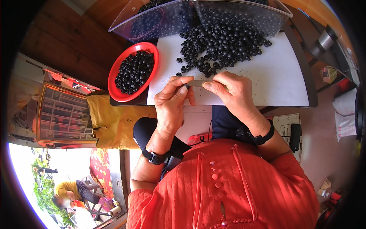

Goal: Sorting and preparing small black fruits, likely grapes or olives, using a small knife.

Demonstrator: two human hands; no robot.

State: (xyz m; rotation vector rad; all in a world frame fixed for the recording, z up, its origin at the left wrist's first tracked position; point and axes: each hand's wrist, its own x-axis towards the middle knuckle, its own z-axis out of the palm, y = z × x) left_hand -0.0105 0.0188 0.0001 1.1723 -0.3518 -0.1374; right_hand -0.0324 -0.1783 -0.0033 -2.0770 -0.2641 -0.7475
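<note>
My left hand pinches a small black round piece between thumb and fingers, mostly covered by them. In my right hand is a thin flat grey blade, gripped between thumb and forefinger, its tip meeting the black piece. Both hands are raised over the near edge of the white tabletop. Just beyond them spreads a heap of small black knobbed round pieces, some showing a hole. To the left, a red plastic bowl contains many similar black pieces.
Clear plastic bins with more black pieces stand at the table's far side. A yellow sack lies beside my left knee. At the far right is a metallic cylinder. Another person sits outside at the lower left.
</note>
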